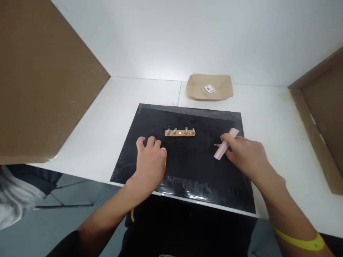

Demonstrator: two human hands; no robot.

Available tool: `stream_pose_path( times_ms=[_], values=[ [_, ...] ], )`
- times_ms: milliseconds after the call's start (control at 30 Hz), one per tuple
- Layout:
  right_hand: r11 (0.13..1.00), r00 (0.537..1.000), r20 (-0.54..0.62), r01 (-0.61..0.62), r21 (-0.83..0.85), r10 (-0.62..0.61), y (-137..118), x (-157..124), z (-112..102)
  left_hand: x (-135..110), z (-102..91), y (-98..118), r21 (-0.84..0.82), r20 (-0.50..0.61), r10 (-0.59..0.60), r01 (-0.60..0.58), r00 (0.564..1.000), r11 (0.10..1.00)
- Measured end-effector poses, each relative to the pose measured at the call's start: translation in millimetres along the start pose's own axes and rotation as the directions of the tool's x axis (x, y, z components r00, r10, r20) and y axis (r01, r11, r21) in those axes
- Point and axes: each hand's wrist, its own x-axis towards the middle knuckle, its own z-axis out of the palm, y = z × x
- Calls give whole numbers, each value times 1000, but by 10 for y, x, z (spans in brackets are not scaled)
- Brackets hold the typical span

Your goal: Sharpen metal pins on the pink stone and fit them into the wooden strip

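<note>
Right hand (246, 154) grasping pale pink flat strip (222, 150), thin metal tip (215, 145) jutting left of grip. Narrow tan bar (182, 134) bearing four silvery metal pegs (186, 130) farther left, slightly beyond grip. Left hand (151, 160) curled; cannot tell if holding. Best hold strip steady, metal tip unobstructed.
</note>
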Motion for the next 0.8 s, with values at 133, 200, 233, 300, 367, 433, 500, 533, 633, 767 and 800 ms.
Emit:
stream_pose_path(
  times_ms=[133, 200, 233, 300, 367, 433, 500, 533, 633, 767, 800],
  values=[
    [981, 962, -220, -132, 142, 161, -22, -204, -39, 57, 28, 23, -11, 9, 55, -55, 998, 998],
    [963, 932, -286, -167, 211, 224, -70, -325, -33, 63, 69, 16, -55, -15, 57, -58, 998, 997],
    [954, 923, -293, -184, 239, 251, -97, -382, -20, 60, 92, 7, -86, -30, 51, -53, 998, 995],
    [932, 909, -283, -223, 287, 305, -146, -478, 18, 48, 136, -17, -166, -54, 18, -27, 998, 986],
    [913, 894, -283, -252, 321, 346, -182, -546, 65, 31, 169, -40, -247, -59, -27, 12, 998, 969],
    [897, 888, -278, -258, 359, 367, -213, -586, 102, 12, 189, -59, -301, -47, -67, 50, 997, 952],
    [879, 879, -279, -260, 399, 387, -257, -609, 110, -8, 200, -77, -330, -33, -98, 82, 995, 940],
    [864, 870, -278, -267, 426, 406, -288, -620, 101, -20, 204, -90, -343, -27, -110, 94, 994, 935],
    [775, 829, -251, -301, 555, 501, -412, -687, 23, -63, 222, -145, -378, -12, -109, 97, 994, 921],
    [622, 814, -241, -179, 762, 529, -541, -936, -103, -129, 267, -237, -426, 17, -117, 113, 993, 898],
    [631, 831, -250, -148, 762, 497, -555, -1027, -126, -144, 281, -255, -437, 22, -124, 122, 992, 891]
  ],
)
